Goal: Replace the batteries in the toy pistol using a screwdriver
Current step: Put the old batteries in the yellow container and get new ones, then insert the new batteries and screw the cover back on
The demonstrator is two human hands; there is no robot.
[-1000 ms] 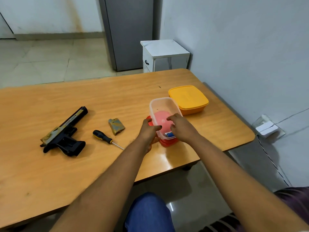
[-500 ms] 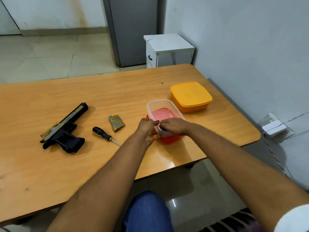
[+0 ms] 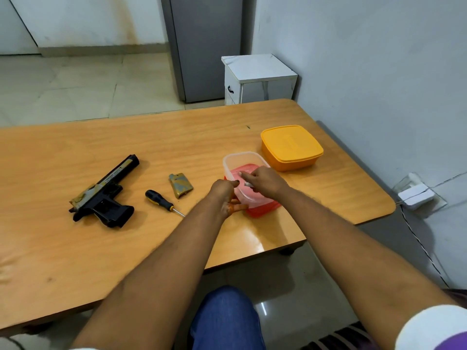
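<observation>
Both hands working at clear tub [image 3: 242,160]: left hand [image 3: 223,192] gripping near wall, steadying it; right hand [image 3: 265,180] pinching battery [image 3: 246,183] inside. Pistol [image 3: 103,195], cover [image 3: 180,185], screwdriver [image 3: 161,201] lying left, waiting.

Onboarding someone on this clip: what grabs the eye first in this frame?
Both hands meet at the clear container near the table's right front edge: the left hand steadies its near side, while the right hand pinches a small white item at the rim. To the left lie the toy pistol, the screwdriver and the removed battery cover. A closed yellow box sits just behind the container.
</observation>
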